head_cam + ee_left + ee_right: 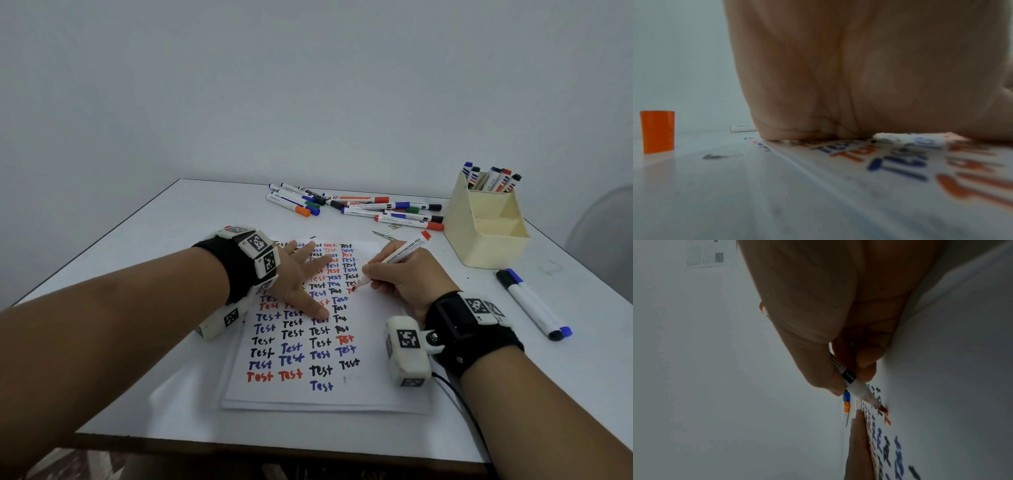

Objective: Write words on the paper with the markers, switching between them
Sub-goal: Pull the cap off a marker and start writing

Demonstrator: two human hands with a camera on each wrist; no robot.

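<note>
A white sheet of paper [373, 387] lies on the table, filled with rows of "Test" in black, blue and red. My right hand [407, 277] grips a red whiteboard marker [399, 258], uncapped, its tip touching the paper beside a half-written red word. In the right wrist view the red marker [858, 388] is pinched between thumb and fingers, tip on the paper [951, 386]. My left hand [301, 274] lies flat with spread fingers on the upper left of the sheet. The left wrist view shows the left hand [859, 73] pressing down on the paper [869, 186].
A pile of capped markers [356, 205] lies at the back of the table. A cream pen holder [486, 229] with several markers stands at the back right. Two markers [534, 305] lie at the right. An orange cap [657, 132] stands left of the paper.
</note>
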